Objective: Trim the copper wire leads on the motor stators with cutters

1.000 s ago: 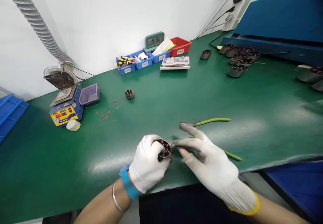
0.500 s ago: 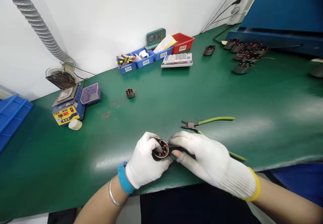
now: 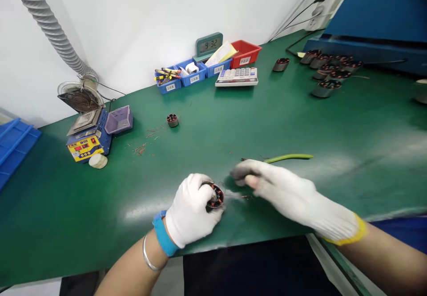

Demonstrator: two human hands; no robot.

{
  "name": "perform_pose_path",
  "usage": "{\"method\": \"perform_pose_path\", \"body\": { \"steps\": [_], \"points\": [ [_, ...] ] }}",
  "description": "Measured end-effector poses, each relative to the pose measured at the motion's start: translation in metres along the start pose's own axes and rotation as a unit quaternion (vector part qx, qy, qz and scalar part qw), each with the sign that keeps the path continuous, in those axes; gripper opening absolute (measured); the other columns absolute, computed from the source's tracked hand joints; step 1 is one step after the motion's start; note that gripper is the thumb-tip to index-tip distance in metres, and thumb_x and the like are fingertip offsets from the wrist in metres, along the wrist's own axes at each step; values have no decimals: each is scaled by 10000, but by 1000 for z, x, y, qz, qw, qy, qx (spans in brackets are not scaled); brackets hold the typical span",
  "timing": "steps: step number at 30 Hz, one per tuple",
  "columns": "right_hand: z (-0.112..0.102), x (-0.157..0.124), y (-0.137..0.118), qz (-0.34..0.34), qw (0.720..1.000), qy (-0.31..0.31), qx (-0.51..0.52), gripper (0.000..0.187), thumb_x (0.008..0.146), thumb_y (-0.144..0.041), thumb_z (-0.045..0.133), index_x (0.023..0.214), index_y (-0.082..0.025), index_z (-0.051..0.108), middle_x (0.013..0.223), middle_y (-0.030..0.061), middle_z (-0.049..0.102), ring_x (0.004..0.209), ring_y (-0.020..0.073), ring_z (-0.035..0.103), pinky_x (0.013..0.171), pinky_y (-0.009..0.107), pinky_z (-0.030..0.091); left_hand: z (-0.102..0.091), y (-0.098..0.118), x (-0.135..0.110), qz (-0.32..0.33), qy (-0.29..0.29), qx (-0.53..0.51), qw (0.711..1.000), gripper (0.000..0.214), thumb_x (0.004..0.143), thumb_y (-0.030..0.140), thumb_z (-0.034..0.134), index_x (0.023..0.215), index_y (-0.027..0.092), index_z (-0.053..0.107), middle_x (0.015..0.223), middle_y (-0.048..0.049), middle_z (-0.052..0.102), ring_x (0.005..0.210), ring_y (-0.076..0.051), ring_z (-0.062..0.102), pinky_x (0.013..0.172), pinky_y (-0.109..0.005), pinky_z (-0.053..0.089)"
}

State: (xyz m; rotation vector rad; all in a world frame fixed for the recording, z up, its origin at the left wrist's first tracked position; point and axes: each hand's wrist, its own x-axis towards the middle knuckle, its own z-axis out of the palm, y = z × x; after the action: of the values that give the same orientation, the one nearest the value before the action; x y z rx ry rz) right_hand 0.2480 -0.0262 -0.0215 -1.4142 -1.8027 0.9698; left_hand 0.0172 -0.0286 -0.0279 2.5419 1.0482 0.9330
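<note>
In the head view my left hand [image 3: 193,211], in a white glove, is closed around a small motor stator [image 3: 218,196]. Its ring of copper windings faces up and right, and thin wire ends stick out on that side. My right hand [image 3: 278,189], also gloved, is lifted to the right of the stator and apart from it. Motion smears its fingertips, so whether they pinch anything is unclear. Behind and partly under this hand lie cutting pliers; one green handle [image 3: 290,157] shows, while most of the jaws and the other handle are hidden.
Another small stator [image 3: 172,120] stands farther back, near copper wire scraps [image 3: 140,149]. A solder pot [image 3: 87,142] and purple tray [image 3: 119,120] are at left. Blue bins [image 3: 194,74], a red bin [image 3: 246,54] and a calculator [image 3: 237,77] line the wall. Several larger stators [image 3: 326,88] stand back right.
My right hand has moved away from the stator, up and to the right, over the pliers. The left hand keeps the stator in nearly the same place. The camera view has shifted slightly.
</note>
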Motion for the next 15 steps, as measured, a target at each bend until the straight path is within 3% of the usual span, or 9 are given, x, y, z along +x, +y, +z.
{"method": "perform_pose_path", "body": {
  "steps": [3,5,7,9,12,15],
  "points": [
    [13,6,-13,-66,994,-24,-81,124,915,-339,569,951,-259,657,918,19,733,840,216,704,719,336,581,2,-1,1,-10,-17,-9,1000,161,772,168,671,792,214,518,950,-82,633,855,-228,605,744,-367,530],
    [16,1,-16,-168,980,14,-110,113,938,-247,529,879,-255,625,877,18,721,895,220,709,839,388,590,1,-5,3,-68,-27,-7,997,194,757,172,685,756,218,496,932,-70,620,828,-216,600,737,-362,525],
    [11,-7,-14,-282,947,69,-139,143,928,-163,519,875,-262,608,866,17,718,954,223,708,1010,464,539,0,-10,6,-136,-30,3,990,244,734,164,705,721,220,469,924,-57,608,800,-204,593,735,-357,519],
    [2,-14,-10,-356,911,97,-182,168,907,-109,537,891,-263,604,828,6,712,897,208,708,1067,493,508,0,-12,8,-168,-34,12,985,279,708,156,729,702,221,458,920,-45,604,782,-194,588,727,-347,514],
    [-1,-11,-8,-415,854,131,-283,154,916,-100,566,957,-230,638,899,33,744,834,200,690,1046,540,502,2,-11,9,-162,-44,20,986,279,693,171,755,703,219,481,903,-34,605,771,-188,591,715,-328,509],
    [16,1,-11,-432,795,167,-392,206,935,-85,553,998,-219,696,999,44,765,980,226,672,1117,614,389,5,-5,8,-153,-52,27,986,232,713,181,744,718,215,514,875,-29,607,755,-182,601,705,-315,509]
  ]
}}
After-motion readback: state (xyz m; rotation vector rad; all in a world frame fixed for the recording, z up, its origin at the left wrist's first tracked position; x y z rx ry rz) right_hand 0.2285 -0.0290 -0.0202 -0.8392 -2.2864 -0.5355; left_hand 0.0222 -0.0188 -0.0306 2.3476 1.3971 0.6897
